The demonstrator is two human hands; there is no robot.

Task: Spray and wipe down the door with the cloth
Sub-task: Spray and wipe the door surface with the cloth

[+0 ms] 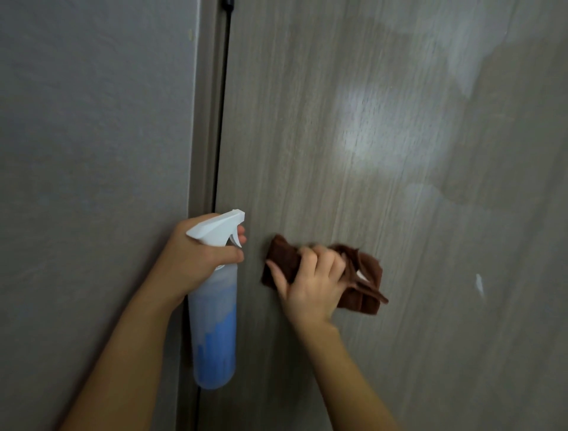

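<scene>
Two bare arms come up from the bottom edge, closest to us. The left arm reaches up beside the door frame [204,123], and the right arm reaches up over the door [307,123].

The left hand [196,258] holds a spray bottle [213,323]. Its fingers are curled round the neck of the bottle, just under the white spray top [218,227]. One fingertip sits in front of the trigger. The bottle hangs straight down, and it has blue liquid in its lower part. It covers a bit of the dark gap [221,107] between the frame and the door.

The right hand [310,286] is on the door, just to the right of the bottle but not touching it. Its fingers are curled over a brown cloth [362,283] and hold it against the wood. The thumb sticks out to the left across the cloth. The cloth is bunched up, and parts of it poke out on both sides of the hand.

The door is grey-brown with wood lines running up and down. A bright patch of light [368,132] shines on it above the cloth. A small white mark [479,284] sits on the door, well to the right of the cloth. A grey wall [92,153] fills the left side. A small black part [228,3] shows at the top of the gap.
</scene>
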